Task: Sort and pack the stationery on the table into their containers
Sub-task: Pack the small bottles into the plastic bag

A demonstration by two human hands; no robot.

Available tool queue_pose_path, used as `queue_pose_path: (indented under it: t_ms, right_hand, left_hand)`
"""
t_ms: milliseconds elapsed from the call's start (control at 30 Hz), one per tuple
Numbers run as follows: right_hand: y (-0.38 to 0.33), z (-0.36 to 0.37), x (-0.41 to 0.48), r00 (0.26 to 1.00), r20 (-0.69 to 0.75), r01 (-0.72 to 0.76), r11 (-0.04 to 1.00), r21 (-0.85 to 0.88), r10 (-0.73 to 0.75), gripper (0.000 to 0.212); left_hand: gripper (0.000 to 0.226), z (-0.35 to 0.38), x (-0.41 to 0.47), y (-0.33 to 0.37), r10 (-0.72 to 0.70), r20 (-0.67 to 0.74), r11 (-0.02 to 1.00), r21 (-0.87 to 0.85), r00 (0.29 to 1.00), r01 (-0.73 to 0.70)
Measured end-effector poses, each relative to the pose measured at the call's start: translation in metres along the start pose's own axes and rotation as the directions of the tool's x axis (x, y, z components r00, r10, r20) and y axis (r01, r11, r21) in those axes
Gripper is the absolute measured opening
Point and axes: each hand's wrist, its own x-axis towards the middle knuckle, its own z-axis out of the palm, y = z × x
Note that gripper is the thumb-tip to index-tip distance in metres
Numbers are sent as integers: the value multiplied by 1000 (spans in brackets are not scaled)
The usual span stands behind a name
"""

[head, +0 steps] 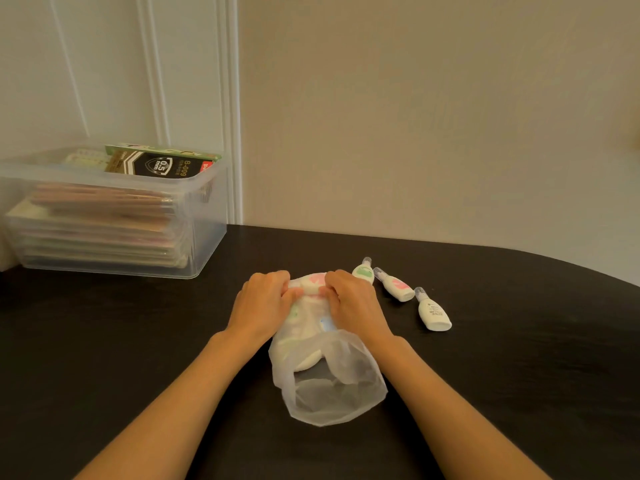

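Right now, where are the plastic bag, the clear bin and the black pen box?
plastic bag [346, 372], head view, translucent near end
clear bin [114, 244], head view, front wall
black pen box [161, 166], head view, printed top

The light was dim, warm and even over the dark table [114, 344], everything looking soft, straight lines bowing toward the edges.

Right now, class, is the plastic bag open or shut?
Open: the plastic bag gapes at its near end; left hand and right hand grip its far end.
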Motion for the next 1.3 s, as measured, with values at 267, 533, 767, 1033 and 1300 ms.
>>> queue_pose_path:
  t_ms: [267, 533, 767, 1033, 1300]
  right_hand:
    - [7, 5, 0, 943, 50, -330, 900, 285, 329, 19]
    - [11, -3, 0, 935, 189, -353, 848, 395, 301, 11]
    - [13, -3, 0, 938, 156, -348, 835, 427, 311, 6]
    - [7, -8, -10, 944, 160, -329, 852, 406, 289, 13]
    - [5, -6, -15, 946, 51, -310, 839, 447, 321, 13]
  left_hand:
    - [39, -3, 23, 4, 10, 143, 1000, -22, 990, -7]
    - [36, -5, 46, 7, 56, 480, 998, 4, 876, -67]
    - [33, -3, 45, 9, 57, 382, 998, 9, 923, -65]
    - [33, 7, 32, 8, 26, 248, 997, -77, 968, -7]
    - [40, 8, 17, 16, 143, 126, 984, 85, 982, -155]
